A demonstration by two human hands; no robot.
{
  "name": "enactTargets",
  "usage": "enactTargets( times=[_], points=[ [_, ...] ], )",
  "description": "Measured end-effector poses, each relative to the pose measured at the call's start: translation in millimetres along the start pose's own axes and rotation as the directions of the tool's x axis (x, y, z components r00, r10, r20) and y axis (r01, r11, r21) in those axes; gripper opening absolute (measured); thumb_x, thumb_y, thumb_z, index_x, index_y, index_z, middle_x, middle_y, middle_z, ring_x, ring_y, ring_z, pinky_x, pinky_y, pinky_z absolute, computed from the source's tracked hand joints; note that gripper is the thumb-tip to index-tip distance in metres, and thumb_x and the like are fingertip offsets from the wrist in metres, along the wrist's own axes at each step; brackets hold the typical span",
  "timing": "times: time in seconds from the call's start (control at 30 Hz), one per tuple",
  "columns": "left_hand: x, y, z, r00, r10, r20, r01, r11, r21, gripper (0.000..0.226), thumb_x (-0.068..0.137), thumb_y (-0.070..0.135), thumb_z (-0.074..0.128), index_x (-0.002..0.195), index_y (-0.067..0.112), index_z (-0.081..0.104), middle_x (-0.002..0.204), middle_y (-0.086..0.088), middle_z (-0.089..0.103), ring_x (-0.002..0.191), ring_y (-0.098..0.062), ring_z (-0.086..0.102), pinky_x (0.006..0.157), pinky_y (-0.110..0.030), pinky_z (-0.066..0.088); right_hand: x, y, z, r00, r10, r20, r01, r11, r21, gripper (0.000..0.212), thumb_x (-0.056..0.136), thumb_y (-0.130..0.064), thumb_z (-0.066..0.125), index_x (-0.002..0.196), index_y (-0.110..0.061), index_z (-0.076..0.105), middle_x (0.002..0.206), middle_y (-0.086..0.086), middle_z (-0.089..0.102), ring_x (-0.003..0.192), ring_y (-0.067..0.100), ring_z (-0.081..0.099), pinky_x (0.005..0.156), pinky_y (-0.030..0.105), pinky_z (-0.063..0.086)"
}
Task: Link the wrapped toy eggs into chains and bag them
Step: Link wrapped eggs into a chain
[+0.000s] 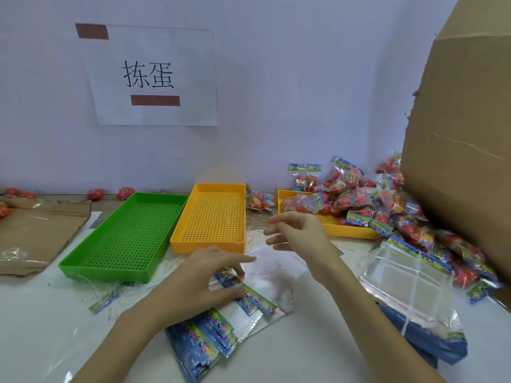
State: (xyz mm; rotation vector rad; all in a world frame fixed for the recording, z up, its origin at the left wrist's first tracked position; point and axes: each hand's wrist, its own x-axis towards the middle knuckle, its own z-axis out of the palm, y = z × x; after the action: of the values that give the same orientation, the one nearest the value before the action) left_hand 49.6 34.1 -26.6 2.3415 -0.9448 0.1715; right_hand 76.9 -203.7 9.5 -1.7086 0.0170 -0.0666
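My left hand point(204, 277) lies with straight fingers on a clear empty bag point(272, 268) with a blue printed header, touching the header end. That bag tops a fanned stack of the same bags point(204, 341) at the table's front. My right hand point(297, 234) hovers above the bag's open end with its fingers loosely spread and nothing clearly between them. Bagged red toy eggs point(373, 197) are heaped at the back right, spilling into a yellow tray point(348, 230). A few loose wrapped eggs point(95, 194) lie against the wall at the back left.
An empty green tray point(124, 236) and an empty yellow tray point(213, 217) sit side by side behind my hands. A tall cardboard box point(464, 134) fills the right side. More clear bags point(401, 277) lie at the right, flat cardboard point(36, 230) at the left.
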Motion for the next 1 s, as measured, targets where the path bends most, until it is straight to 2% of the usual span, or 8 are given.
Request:
enactTargets(
  times=[0.2, 0.3, 0.37, 0.53, 0.63, 0.73, 0.83, 1.0],
  points=[
    [0, 2, 2, 0.993, 0.113, -0.037, -0.105, 0.979, 0.175, 0.014, 0.095, 0.037, 0.074, 0.106, 0.032, 0.081, 0.111, 0.010, 0.059, 0.103, -0.008, 0.053, 0.091, -0.028, 0.045, -3, 0, 0, 0.977, -0.150, 0.153, 0.209, 0.828, -0.520, 0.025, 0.101, -0.006, 0.059, 0.105, -0.023, 0.076, 0.097, -0.009, 0.075, 0.088, 0.004, 0.068, 0.078, 0.021, 0.056],
    [1, 3, 3, 0.983, 0.138, -0.121, -0.104, 0.963, 0.249, 0.001, 0.097, 0.020, 0.074, 0.096, 0.020, 0.075, 0.116, 0.004, 0.062, 0.105, -0.017, 0.059, 0.087, -0.041, 0.053, -3, 2, -3, 0.969, -0.148, 0.199, 0.245, 0.692, -0.678, 0.024, 0.102, -0.009, 0.057, 0.116, -0.021, 0.074, 0.113, -0.007, 0.072, 0.099, 0.008, 0.065, 0.083, 0.019, 0.051],
    [3, 5, 5, 0.966, 0.110, -0.235, -0.067, 0.981, 0.185, 0.008, 0.103, 0.017, 0.063, 0.097, 0.014, 0.067, 0.113, 0.005, 0.061, 0.105, -0.016, 0.059, 0.088, -0.038, 0.051, -2, 2, -4, 0.969, -0.145, 0.199, 0.246, 0.647, -0.722, 0.025, 0.106, -0.016, 0.053, 0.122, -0.019, 0.072, 0.119, -0.006, 0.071, 0.103, 0.009, 0.064, 0.086, 0.021, 0.048],
    [7, 12, 4, 0.832, -0.284, -0.477, 0.164, 0.947, -0.278, 0.017, 0.107, 0.023, 0.050, 0.093, 0.017, 0.058, 0.080, 0.000, 0.064, 0.077, -0.026, 0.061, 0.069, -0.039, 0.048, -5, -7, 1, 0.961, -0.142, 0.237, 0.223, 0.906, -0.361, 0.043, 0.107, -0.051, 0.038, 0.112, -0.029, 0.075, 0.108, -0.012, 0.076, 0.105, 0.001, 0.067, 0.095, 0.031, 0.052],
    [7, 13, -2, 0.731, -0.480, -0.485, 0.217, 0.837, -0.502, 0.019, 0.109, 0.022, 0.050, 0.095, 0.011, 0.058, 0.076, 0.004, 0.077, 0.070, -0.011, 0.073, 0.060, -0.022, 0.051, -7, -11, 5, 0.921, -0.087, 0.379, 0.165, 0.970, -0.179, 0.054, 0.097, -0.065, 0.042, 0.113, -0.027, 0.076, 0.110, -0.015, 0.077, 0.105, 0.000, 0.069, 0.094, 0.025, 0.053],
    [8, 16, -5, 0.707, -0.558, -0.434, 0.207, 0.750, -0.628, 0.024, 0.111, 0.022, 0.046, 0.098, 0.004, 0.053, 0.076, 0.003, 0.080, 0.060, 0.001, 0.070, 0.054, -0.012, 0.047, -7, -8, 2, 0.916, -0.122, 0.382, 0.219, 0.950, -0.221, 0.022, 0.094, -0.040, 0.072, 0.104, -0.022, 0.079, 0.099, -0.007, 0.079, 0.095, 0.007, 0.073, 0.082, 0.020, 0.055],
    [7, 12, -7, 0.667, -0.601, -0.441, 0.210, 0.720, -0.662, 0.024, 0.113, 0.023, 0.043, 0.102, 0.003, 0.051, 0.080, 0.003, 0.081, 0.056, 0.001, 0.064, 0.054, -0.008, 0.044, -5, -7, -3, 0.963, -0.098, 0.251, 0.134, 0.982, -0.131, 0.012, 0.087, -0.022, 0.081, 0.096, -0.015, 0.079, 0.089, 0.002, 0.079, 0.086, 0.017, 0.076, 0.078, 0.026, 0.059],
    [8, 9, -8, 0.635, -0.693, -0.341, 0.203, 0.575, -0.793, 0.025, 0.113, 0.027, 0.043, 0.107, 0.005, 0.052, 0.095, -0.005, 0.082, 0.083, -0.025, 0.079, 0.072, -0.031, 0.058, -4, -8, -10, 0.988, -0.032, 0.148, 0.000, 0.979, 0.206, 0.019, 0.089, -0.017, 0.076, 0.103, -0.004, 0.077, 0.096, 0.012, 0.079, 0.088, 0.024, 0.077, 0.073, 0.022, 0.059]
  ],
)
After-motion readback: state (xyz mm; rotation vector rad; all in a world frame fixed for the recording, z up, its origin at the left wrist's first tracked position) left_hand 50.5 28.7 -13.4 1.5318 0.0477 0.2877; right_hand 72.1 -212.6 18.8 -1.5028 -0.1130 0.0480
